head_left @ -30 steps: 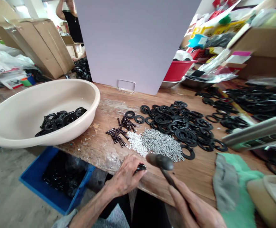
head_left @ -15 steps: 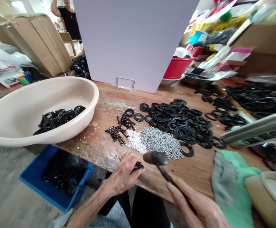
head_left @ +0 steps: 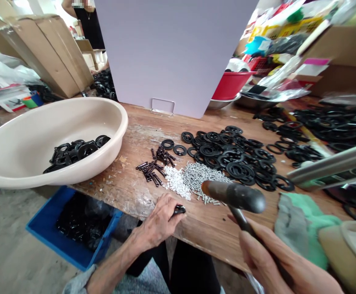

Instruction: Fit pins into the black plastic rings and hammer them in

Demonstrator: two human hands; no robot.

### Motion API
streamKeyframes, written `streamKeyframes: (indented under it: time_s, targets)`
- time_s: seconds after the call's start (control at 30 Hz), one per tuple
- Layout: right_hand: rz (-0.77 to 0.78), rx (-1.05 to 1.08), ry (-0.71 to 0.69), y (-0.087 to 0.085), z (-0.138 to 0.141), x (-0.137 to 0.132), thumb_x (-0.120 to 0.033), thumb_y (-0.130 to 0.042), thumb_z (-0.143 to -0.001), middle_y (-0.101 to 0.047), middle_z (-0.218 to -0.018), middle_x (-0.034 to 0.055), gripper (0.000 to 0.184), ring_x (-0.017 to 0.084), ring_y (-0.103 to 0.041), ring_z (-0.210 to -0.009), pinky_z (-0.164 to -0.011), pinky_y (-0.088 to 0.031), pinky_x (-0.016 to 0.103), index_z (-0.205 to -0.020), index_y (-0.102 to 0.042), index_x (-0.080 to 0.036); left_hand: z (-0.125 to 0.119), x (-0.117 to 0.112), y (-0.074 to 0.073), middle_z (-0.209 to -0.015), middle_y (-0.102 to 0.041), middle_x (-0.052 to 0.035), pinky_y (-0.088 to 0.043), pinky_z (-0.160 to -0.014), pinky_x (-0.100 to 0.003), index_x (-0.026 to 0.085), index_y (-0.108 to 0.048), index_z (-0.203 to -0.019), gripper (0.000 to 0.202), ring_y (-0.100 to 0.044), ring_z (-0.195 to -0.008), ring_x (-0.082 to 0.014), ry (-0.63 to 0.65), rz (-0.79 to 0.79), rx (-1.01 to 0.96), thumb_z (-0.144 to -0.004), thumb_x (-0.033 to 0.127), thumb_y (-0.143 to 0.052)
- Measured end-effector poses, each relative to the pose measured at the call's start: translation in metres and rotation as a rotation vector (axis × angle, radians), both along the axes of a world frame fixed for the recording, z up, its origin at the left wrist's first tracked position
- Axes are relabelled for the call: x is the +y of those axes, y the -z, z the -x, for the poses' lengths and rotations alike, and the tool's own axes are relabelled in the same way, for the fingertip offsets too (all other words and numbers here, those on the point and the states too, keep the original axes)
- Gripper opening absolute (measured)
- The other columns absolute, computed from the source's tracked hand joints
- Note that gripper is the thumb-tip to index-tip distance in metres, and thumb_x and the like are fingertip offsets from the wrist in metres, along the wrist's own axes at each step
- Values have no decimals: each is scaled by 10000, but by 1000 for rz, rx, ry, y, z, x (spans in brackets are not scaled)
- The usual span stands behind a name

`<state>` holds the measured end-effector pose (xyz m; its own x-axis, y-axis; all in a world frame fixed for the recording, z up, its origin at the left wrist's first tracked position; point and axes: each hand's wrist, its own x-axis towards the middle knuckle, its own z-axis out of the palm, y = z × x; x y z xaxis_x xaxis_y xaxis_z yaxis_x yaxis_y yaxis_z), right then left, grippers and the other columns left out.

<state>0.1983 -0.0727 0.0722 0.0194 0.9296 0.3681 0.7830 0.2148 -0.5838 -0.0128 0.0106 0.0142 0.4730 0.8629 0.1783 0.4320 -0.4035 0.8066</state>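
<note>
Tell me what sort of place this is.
Most likely a small workshop: heaps of black rings and small silvery pieces lie sorted on a worn wooden bench, the right hand grips a hammer, and a cardboard box stands farther back.

A lilac panel (head_left: 171,53) is rising from the table (head_left: 135,124). Left of it a cardboard box (head_left: 52,57) is standing, and a person (head_left: 90,28) in black is showing between them. To the right a red basin (head_left: 234,85) is sitting above a metal bowl (head_left: 221,105), and nearer, a green cloth (head_left: 317,224) is lying beside a beige container (head_left: 333,247).
</note>
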Motion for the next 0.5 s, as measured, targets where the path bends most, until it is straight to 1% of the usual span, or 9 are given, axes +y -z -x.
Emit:
streamKeyframes:
  time_s: [0.07, 0.17, 0.23, 0.27, 0.37, 0.43, 0.5]
  targets:
    - [-24, -27, -14, 6, 6, 1, -382, -545, -868, -694, -1085, 74, 386, 249, -694, -879, -787, -588, 300, -1225, -599, -245, 0, 0, 3, -950, -543, -42, -428, -874, -323, 180, -518, -900, 36, -501, -962, -193, 1, -15, 9, -882, 167, -546]
    - [5, -86, -122, 14, 15, 6, -329, -481, -897, -721, -996, 59, 296, 233, -701, -843, -755, -595, 288, -1107, -659, -219, 1, 0, 8, -952, -539, -35, -426, -865, -327, 185, -514, -947, 70, -498, -957, -191, 18, -31, 14, -886, 157, -534]
    - [8, -104, -160, 13, 17, 8, -296, -453, -909, -728, -965, 44, 288, 215, -705, -820, -724, -595, 262, -1099, -653, -212, 1, -1, 10, -944, -538, -31, -426, -863, -328, 183, -514, -945, 78, -498, -949, -189, 20, -38, 15, -881, 145, -538]
    - [-4, -106, -163, 11, 17, 8, -287, -454, -911, -725, -984, 40, 292, 207, -703, -830, -730, -589, 249, -1124, -637, -208, 1, -1, 11, -942, -538, -31, -427, -862, -327, 181, -513, -935, 77, -499, -947, -188, 15, -40, 13, -877, 140, -543]
    - [-86, -100, -127, 3, 16, 8, -298, -499, -904, -691, -1091, 58, 333, 195, -686, -900, -803, -554, 233, -1204, -578, -177, 1, -1, 13, -941, -539, -34, -438, -849, -320, 179, -507, -913, 78, -502, -944, -190, -5, -44, -3, -870, 140, -559]
    - [-123, -99, -104, 3, 18, 8, -307, -495, -905, -702, -1060, 71, 317, 193, -690, -885, -808, -546, 233, -1165, -600, -158, 1, -1, 14, -940, -541, -37, -442, -840, -325, 179, -503, -917, 76, -502, -946, -196, -11, -53, 3, -874, 147, -558]
    - [-44, -104, -129, 6, 21, 9, -315, -484, -903, -721, -1002, 57, 292, 192, -698, -856, -780, -558, 234, -1106, -639, -174, 1, -2, 15, -932, -542, -39, -444, -831, -333, 178, -499, -905, 61, -501, -942, -203, -8, -67, 23, -881, 155, -550]
